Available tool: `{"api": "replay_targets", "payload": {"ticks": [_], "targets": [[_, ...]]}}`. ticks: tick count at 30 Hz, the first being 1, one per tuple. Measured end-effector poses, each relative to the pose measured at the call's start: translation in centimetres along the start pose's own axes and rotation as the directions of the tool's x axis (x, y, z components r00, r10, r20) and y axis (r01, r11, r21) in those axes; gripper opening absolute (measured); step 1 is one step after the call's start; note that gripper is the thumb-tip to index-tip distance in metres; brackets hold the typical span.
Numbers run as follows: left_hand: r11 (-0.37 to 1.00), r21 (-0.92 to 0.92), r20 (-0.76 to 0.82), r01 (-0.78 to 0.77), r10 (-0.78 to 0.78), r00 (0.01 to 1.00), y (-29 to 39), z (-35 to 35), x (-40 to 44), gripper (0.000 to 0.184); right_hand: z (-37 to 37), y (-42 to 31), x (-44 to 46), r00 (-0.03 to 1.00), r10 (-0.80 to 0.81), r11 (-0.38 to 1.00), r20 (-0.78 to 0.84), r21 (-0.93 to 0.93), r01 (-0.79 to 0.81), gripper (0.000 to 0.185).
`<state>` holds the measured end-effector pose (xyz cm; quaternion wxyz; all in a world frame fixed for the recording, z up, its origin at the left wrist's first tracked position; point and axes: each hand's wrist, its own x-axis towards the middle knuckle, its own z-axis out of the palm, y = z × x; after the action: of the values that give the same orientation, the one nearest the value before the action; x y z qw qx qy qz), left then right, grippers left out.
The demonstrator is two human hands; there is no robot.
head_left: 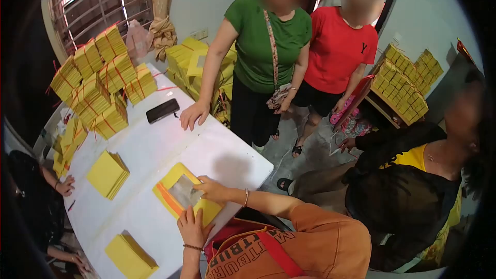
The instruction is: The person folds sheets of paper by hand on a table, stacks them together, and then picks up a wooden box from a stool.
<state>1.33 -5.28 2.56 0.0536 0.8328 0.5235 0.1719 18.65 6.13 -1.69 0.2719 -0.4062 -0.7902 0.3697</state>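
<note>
A yellow paper stack (164,182) with a silver-grey square and an orange stripe lies at the table's near edge. My left hand (191,227), with a beaded bracelet, rests on its lower edge by the stripe, fingers spread. My right hand (213,190), with a bangle, grips the stack at the right of the silver square, its thumb on top. The fingers underneath are hidden. Two plain yellow stacks, one farther up (108,174) and one lower down (130,257), lie to the left.
Red-tied yellow bundles (93,93) are piled at the far end of the white table (245,163), near a black phone (163,110). One person's hand (195,114) leans on it; another person's hand (65,186) is at its left edge. More people stand right. Bundles fill a shelf (400,85).
</note>
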Motion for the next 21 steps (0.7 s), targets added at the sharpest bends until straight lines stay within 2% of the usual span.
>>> {"api": "replay_targets", "payload": {"ticks": [2,6,9,11,13,15,17,18,19,20,21], "targets": [[0.999,0.049,-0.001,-0.013,0.013,1.0,-0.2,0.5,-0.1,0.065,0.1,0.1,0.2,0.998,-0.066,0.997,0.018,-0.044,0.067,0.047],[0.994,0.109,-0.016,-0.015,0.017,1.0,-0.8,1.5,-0.6,0.063,0.4,-0.2,0.1,0.997,-0.071,0.996,-0.009,-0.061,0.07,0.048],[0.992,0.127,-0.056,-0.014,0.021,0.998,-0.9,2.3,-1.3,0.061,0.4,0.2,-0.2,1.0,-0.015,0.999,0.002,0.03,0.015,0.048],[0.99,0.136,-0.084,0.022,-0.011,0.996,-1.0,2.6,-1.5,0.06,0.8,0.7,0.0,0.998,0.044,0.994,-0.05,0.099,-0.039,0.048],[0.998,0.066,-0.063,0.006,-0.002,0.998,-1.3,2.6,-1.6,0.058,1.1,0.6,0.0,0.999,0.037,0.994,-0.032,0.1,-0.034,0.045],[0.996,0.093,-0.071,-0.002,0.009,0.997,-1.5,2.8,-1.7,0.06,0.5,-0.3,-0.4,0.994,0.09,0.993,-0.06,0.088,-0.084,0.043],[0.993,0.116,-0.067,0.002,0.006,0.998,-1.7,3.4,-1.6,0.061,-0.6,-2.1,-0.3,0.991,-0.015,0.947,-0.136,-0.32,-0.03,0.039],[0.993,0.12,-0.049,0.019,-0.013,0.999,-2.0,3.6,-1.7,0.061,0.6,0.7,0.2,0.946,-0.257,0.919,-0.197,-0.353,0.176,0.031],[0.989,0.146,-0.023,0.027,-0.024,0.999,-2.1,3.8,-1.8,0.06,0.0,0.8,0.0,0.904,-0.414,0.824,-0.11,-0.468,0.32,0.026],[0.991,0.131,-0.03,0.038,-0.035,0.999,-2.2,3.5,-2.0,0.059,0.0,1.3,0.0,0.894,-0.439,0.734,0.088,-0.538,0.414,0.022],[0.99,0.138,-0.014,0.019,-0.017,1.0,-2.2,3.0,-2.0,0.057,0.1,3.0,0.4,0.841,-0.469,0.654,0.27,-0.534,0.536,0.016]]}}
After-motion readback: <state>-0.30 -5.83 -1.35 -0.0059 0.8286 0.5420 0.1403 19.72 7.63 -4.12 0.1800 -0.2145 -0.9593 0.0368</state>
